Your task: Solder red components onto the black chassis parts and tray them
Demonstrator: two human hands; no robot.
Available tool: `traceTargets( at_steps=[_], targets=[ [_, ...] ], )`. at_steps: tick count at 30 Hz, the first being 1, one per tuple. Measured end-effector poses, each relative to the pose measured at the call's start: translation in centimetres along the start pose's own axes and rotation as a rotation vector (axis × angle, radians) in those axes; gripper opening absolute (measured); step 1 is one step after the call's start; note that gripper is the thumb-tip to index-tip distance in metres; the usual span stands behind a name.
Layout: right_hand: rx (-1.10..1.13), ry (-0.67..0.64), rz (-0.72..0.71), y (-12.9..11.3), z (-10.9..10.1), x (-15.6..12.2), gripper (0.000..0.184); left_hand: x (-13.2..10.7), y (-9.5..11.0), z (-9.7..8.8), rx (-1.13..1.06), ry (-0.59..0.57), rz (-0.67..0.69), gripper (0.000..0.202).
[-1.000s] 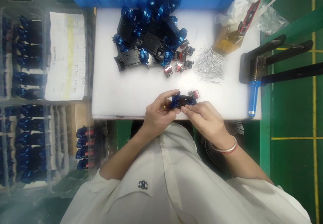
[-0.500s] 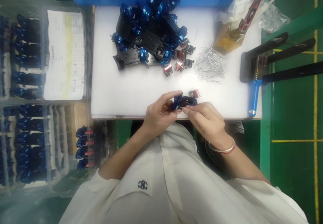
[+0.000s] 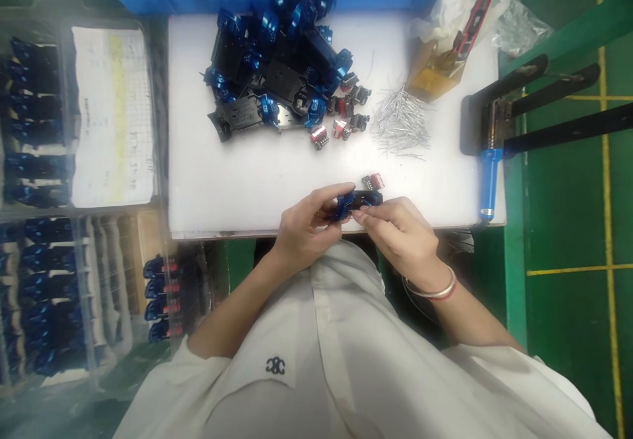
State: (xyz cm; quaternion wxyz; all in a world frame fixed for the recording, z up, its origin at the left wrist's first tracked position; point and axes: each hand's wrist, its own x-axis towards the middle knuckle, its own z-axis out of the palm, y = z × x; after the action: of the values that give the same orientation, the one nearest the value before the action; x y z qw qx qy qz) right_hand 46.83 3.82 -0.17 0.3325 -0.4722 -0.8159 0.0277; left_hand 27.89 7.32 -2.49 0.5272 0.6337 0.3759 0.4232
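On your left, blue parts [image 3: 53, 260] already fill rows in trays [image 3: 30, 214]; a loose pile [image 3: 284, 80] lies untouched on the table [image 3: 237, 185]. Your left hand [image 3: 309, 225] grips one blue-black part [image 3: 359, 199] near the front edge, apparently midway; your right hand [image 3: 408, 234] touches it, its hold unclear.

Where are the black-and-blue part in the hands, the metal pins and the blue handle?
Black-and-blue part [image 3: 362, 198]: head view, on its dark middle.
Metal pins [image 3: 402, 121]: head view, middle of the pile.
Blue handle [image 3: 489, 182]: head view, midway along it.
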Motion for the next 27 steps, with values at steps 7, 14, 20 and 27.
traceTargets(
  at_steps=[7,14,20,27],
  targets=[
    [0.002,-0.084,-0.038,0.1,-0.6,0.7,0.022,0.2,0.0,0.2,-0.113,0.04,-0.12,0.045],
    [-0.105,-0.084,-0.043,0.1,-0.1,1.4,0.019,1.1,0.9,-0.2,-0.444,0.094,-0.506,0.052],
    [-0.095,-0.004,-0.089,-0.1,0.4,1.5,0.017,1.3,1.4,-0.7,-0.512,0.068,-0.667,0.053],
    [0.179,-0.011,0.018,-0.3,-0.4,2.9,0.017,1.3,3.3,-2.2,-0.06,0.022,-0.517,0.037]
  ],
)
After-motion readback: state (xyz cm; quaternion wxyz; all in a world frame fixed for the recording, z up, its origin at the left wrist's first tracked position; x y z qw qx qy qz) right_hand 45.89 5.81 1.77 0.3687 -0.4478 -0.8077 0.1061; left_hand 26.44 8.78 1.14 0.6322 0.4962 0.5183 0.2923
